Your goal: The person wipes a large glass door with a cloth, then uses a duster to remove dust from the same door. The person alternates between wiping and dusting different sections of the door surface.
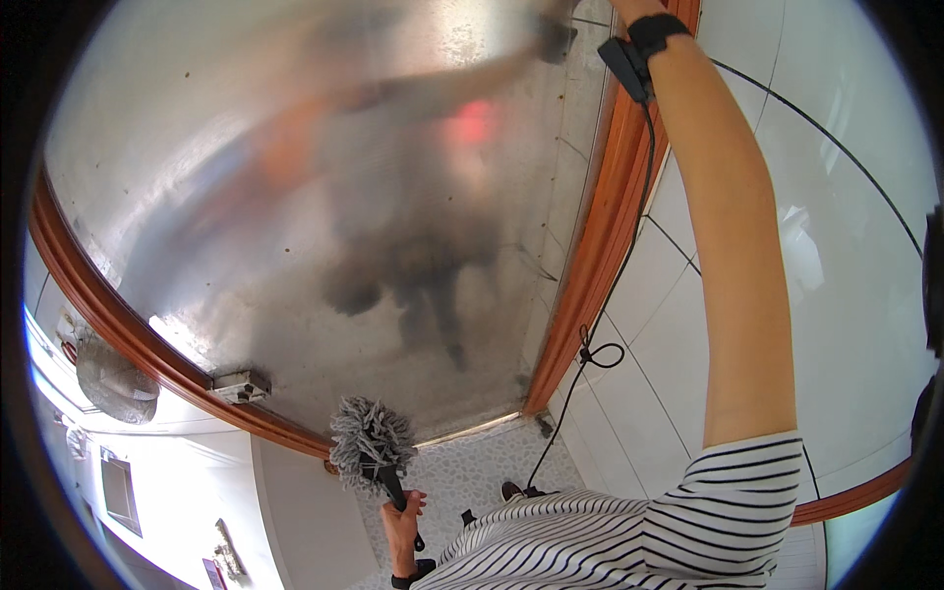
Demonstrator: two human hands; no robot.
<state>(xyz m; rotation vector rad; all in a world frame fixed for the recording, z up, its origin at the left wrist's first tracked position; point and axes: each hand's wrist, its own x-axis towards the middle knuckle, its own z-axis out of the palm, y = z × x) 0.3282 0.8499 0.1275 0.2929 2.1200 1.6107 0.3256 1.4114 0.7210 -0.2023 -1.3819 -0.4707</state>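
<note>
My left hand (pixel 402 525) is low in the picture, closed around the black handle of a duster (pixel 372 445) with a grey fringed head. The duster points up, its head in front of the lower edge of a metal door panel (pixel 435 295). My right arm is raised along the right side. The hand itself lies beyond the top edge; only the wrist shows, with a black strap (pixel 656 33) and a black device (pixel 625 68) on it. The dull metal carries a blurred reflection and small brown spots.
A reddish-brown wooden frame (pixel 590 243) borders the metal on both sides. A small metal latch box (pixel 241 386) sits at its lower left. A black cable (pixel 571 398) with a loop hangs past white wall tiles (pixel 656 383). Below is a pebble-patterned floor (pixel 457 472).
</note>
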